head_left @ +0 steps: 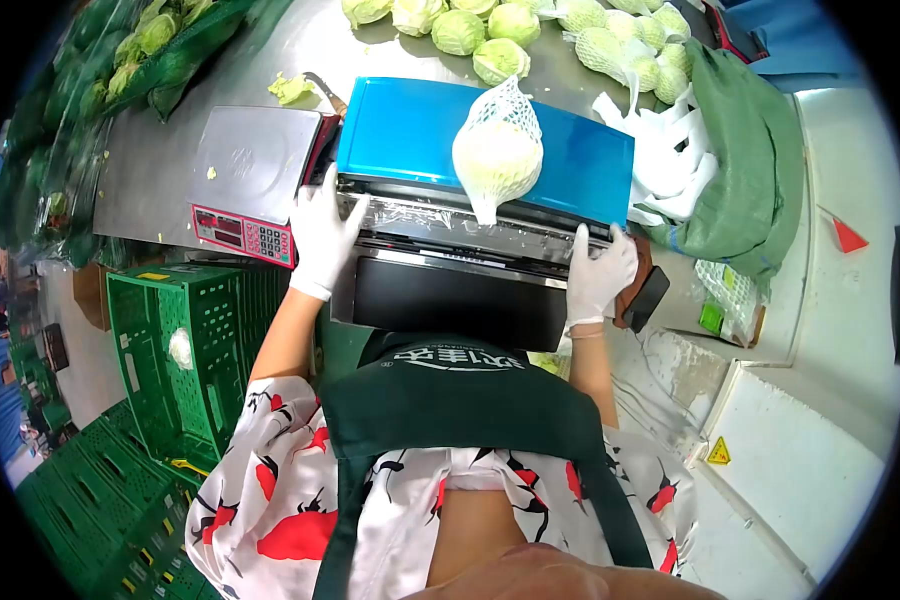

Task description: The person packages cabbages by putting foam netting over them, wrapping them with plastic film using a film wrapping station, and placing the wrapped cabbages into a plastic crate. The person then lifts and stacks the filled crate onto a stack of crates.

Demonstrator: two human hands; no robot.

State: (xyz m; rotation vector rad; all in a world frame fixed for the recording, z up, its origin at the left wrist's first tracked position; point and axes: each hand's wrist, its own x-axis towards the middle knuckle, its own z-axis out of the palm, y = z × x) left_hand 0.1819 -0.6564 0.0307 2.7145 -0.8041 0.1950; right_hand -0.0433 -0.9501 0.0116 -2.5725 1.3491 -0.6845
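A blue-topped film wrapping machine (400, 130) stands on the worktable before me. On its top lies a pale cabbage in a white foam net (498, 160). Clear plastic film (420, 214) stretches along the machine's front slot. My left hand (322, 238), in a white glove, is at the slot's left end, thumb and forefinger spread apart. At the right end is my gloved right hand (602, 275), its thumb and forefinger also apart. Whether either hand's hidden fingers touch the film cannot be made out. A black plate (455, 300) forms the machine's near side.
A weighing scale (255, 165) sits left of the machine. Several bare cabbages (460, 32) and netted cabbages (600, 50) lie behind. Loose white foam nets (670, 150) and a green sack (745, 150) are at right. Green crates (175, 350) stand lower left.
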